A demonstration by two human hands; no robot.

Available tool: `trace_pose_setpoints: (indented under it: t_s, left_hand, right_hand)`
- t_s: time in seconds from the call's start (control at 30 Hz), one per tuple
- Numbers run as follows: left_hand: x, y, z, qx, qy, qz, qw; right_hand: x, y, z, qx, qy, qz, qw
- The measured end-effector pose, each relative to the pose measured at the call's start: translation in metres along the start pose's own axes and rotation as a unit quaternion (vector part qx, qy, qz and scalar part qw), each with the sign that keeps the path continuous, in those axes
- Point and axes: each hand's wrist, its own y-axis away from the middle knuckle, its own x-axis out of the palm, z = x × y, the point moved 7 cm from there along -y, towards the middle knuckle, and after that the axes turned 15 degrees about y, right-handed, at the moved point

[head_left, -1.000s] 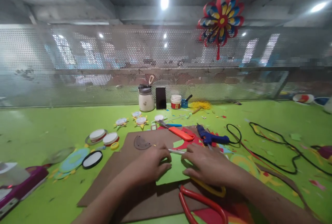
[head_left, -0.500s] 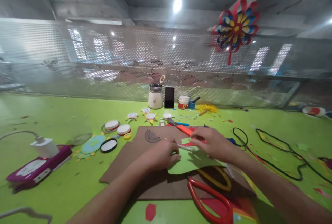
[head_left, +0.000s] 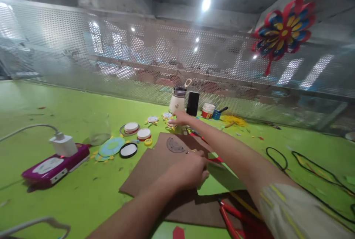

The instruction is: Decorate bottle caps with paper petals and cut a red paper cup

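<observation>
My right hand (head_left: 181, 118) reaches far across the table with its fingers stretched out. They are over a small white disc with yellow points (head_left: 172, 124), and I cannot tell whether they touch it. My left hand (head_left: 192, 168) is closed at the left edge of a light green paper sheet (head_left: 219, 180); what lies in its curled fingers is hidden. The sheet rests on brown cardboard (head_left: 144, 172). A grey protractor (head_left: 175, 145) lies just beyond my left hand. Red-handled scissors (head_left: 227, 218) lie close to me, partly behind my right arm.
Beyond the cardboard stand a white bottle (head_left: 177, 102), a dark phone (head_left: 193, 103) and a red-white tub (head_left: 208, 111). White lids (head_left: 144, 134) and a blue-green paper disc (head_left: 111, 146) lie left. A purple power strip (head_left: 55, 167) is far left, black cable (head_left: 313, 168) right.
My right hand has left the green paper and the red cutter area and moved forward and left to the small discs. My left hand stays at the paper. The view has shifted and tilted.
</observation>
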Motion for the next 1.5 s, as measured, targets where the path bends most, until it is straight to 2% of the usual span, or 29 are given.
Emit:
trace_pose_setpoints:
  t_s: [0.13,0.27,0.43,0.57,0.63,0.7,0.77,0.87,1.0,1.13,1.27,1.37,1.5]
  left_hand:
    - [0.001,0.0,-0.001,0.006,0.004,-0.003,1.0]
    - [0.001,0.0,-0.001,0.003,0.025,-0.004,1.0]
    - [-0.001,0.0,0.004,-0.017,0.089,-0.022,0.996]
    - [-0.008,-0.003,0.013,-0.045,0.184,-0.083,0.978]
    - [-0.016,-0.005,0.02,-0.066,0.247,-0.128,0.958]
    - [-0.025,-0.005,0.03,-0.09,0.32,-0.183,0.925]
    - [-0.036,-0.003,0.043,-0.111,0.406,-0.238,0.875]
    - [-0.05,0.005,0.061,-0.131,0.532,-0.306,0.778]
    - [-0.058,0.014,0.072,-0.145,0.635,-0.349,0.674]
    - [-0.058,0.016,0.069,-0.139,0.699,-0.351,0.608]
    - [-0.058,0.011,0.057,-0.11,0.737,-0.318,0.586]
    - [-0.059,0.009,0.05,-0.082,0.746,-0.3,0.589]
    - [-0.059,0.009,0.041,-0.063,0.75,-0.282,0.595]
  right_hand:
    - [0.028,-0.006,-0.009,0.045,0.003,0.03,0.999]
    - [0.033,-0.004,-0.013,0.07,-0.055,0.021,0.996]
    - [0.011,0.011,-0.017,0.085,-0.212,0.017,0.973]
    - [-0.016,0.046,-0.012,0.054,-0.371,0.026,0.927]
    - [-0.028,0.067,-0.009,0.037,-0.432,0.023,0.901]
    - [-0.037,0.086,-0.006,0.024,-0.477,0.012,0.878]
    - [-0.046,0.102,-0.006,0.011,-0.51,-0.004,0.86]
    - [-0.055,0.119,-0.007,-0.003,-0.533,-0.024,0.846]
    - [-0.059,0.131,-0.01,-0.016,-0.518,-0.044,0.854]
    - [-0.055,0.137,-0.011,-0.025,-0.457,-0.081,0.885]
    - [-0.054,0.144,-0.006,-0.037,-0.36,-0.13,0.923]
    - [-0.056,0.149,0.001,-0.044,-0.287,-0.157,0.944]
    - [-0.064,0.155,0.011,-0.061,-0.201,-0.207,0.956]
